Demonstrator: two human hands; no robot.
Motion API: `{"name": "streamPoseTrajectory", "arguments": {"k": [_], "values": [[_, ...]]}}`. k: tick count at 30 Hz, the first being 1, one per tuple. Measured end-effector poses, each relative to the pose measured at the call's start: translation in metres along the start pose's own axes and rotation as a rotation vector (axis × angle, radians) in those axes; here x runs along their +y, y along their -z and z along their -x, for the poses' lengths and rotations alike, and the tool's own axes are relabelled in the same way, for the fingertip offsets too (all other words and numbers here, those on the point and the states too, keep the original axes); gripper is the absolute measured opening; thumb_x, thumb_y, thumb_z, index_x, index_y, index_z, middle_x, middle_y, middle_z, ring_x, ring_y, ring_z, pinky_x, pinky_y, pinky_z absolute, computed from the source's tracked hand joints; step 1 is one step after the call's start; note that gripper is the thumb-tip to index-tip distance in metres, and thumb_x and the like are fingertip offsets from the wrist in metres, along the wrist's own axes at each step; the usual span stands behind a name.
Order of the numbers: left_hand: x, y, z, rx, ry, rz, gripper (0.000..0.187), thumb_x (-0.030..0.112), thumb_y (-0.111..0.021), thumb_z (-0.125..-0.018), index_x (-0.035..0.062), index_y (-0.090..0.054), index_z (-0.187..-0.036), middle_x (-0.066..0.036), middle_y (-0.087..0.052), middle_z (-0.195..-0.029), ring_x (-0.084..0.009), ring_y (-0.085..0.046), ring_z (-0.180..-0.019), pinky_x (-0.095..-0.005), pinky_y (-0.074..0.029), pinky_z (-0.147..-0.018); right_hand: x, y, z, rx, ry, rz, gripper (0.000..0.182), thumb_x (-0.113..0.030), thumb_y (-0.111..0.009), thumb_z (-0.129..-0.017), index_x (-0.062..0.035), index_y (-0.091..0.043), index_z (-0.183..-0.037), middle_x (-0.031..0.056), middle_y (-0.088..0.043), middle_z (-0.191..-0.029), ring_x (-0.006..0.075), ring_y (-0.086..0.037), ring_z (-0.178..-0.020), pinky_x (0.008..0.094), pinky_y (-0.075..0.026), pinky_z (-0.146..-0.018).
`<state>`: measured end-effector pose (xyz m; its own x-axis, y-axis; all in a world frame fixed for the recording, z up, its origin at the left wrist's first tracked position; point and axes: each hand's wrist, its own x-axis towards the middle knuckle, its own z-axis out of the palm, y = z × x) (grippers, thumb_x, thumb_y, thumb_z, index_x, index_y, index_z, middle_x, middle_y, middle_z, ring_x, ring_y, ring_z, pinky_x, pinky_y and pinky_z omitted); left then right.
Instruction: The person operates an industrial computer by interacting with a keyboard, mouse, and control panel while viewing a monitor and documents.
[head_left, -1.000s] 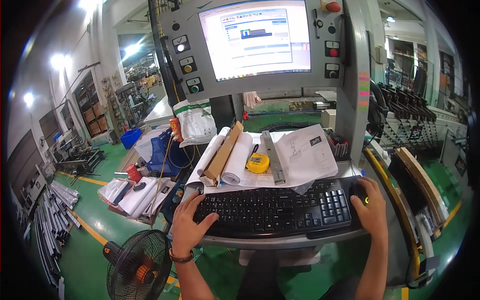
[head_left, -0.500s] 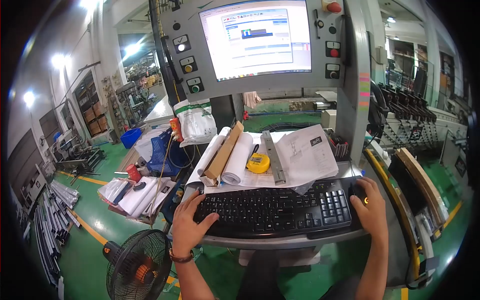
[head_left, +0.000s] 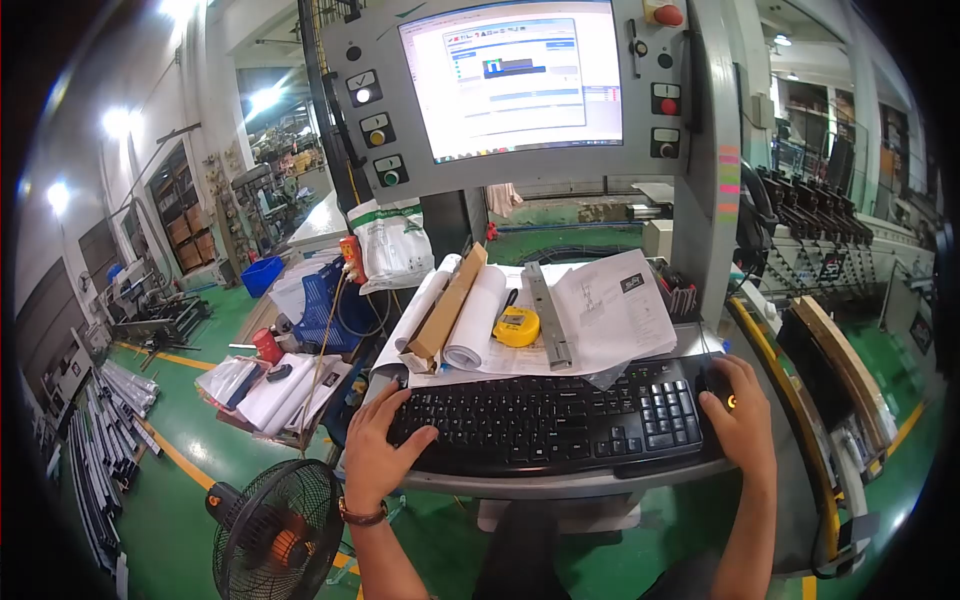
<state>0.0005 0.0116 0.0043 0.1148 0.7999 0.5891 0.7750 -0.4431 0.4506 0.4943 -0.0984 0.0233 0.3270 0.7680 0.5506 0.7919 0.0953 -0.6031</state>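
Note:
My left hand (head_left: 383, 445) rests at the left end of a black keyboard (head_left: 545, 453), thumb apart from the fingers and nothing held. At the keyboard's right end, my right hand (head_left: 738, 410) is curved over a black computer mouse (head_left: 716, 380), which it partly hides. A lit monitor (head_left: 515, 80) in a grey control panel shows a window with a small coloured drawing. Behind the keyboard lie rolled papers (head_left: 476, 318), a brown cardboard strip (head_left: 446, 305), a yellow tape measure (head_left: 516, 327), a metal bar (head_left: 547, 317) and a printed drawing sheet (head_left: 618, 305).
A black fan (head_left: 277, 535) stands low at the left, near my left forearm. Papers and a red can (head_left: 267, 346) sit on a side surface beside a blue crate (head_left: 330, 312). Long boards (head_left: 845, 365) stand at the right. Metal profiles (head_left: 95, 470) lie on the green floor.

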Motion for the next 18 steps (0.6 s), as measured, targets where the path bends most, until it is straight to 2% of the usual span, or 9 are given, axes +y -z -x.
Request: {"name": "streamPoseTrajectory", "arguments": {"k": [18], "values": [[-0.0009, -0.0004, 0.0003, 0.000, 0.004, 0.014, 0.075, 0.051, -0.094, -0.092, 0.0053, -0.076, -0.149, -0.017, -0.070, -0.163, -0.0405, -0.065, -0.149, -0.0545, -0.044, -0.129, 0.0035, -0.0009, -0.0005, 0.008, 0.020, -0.006, 0.057, -0.016, -0.078, -0.095, 0.0026, -0.070, -0.149, 0.0208, -0.067, -0.158, 0.0441, -0.068, -0.144, 0.0491, -0.052, -0.122]]}}
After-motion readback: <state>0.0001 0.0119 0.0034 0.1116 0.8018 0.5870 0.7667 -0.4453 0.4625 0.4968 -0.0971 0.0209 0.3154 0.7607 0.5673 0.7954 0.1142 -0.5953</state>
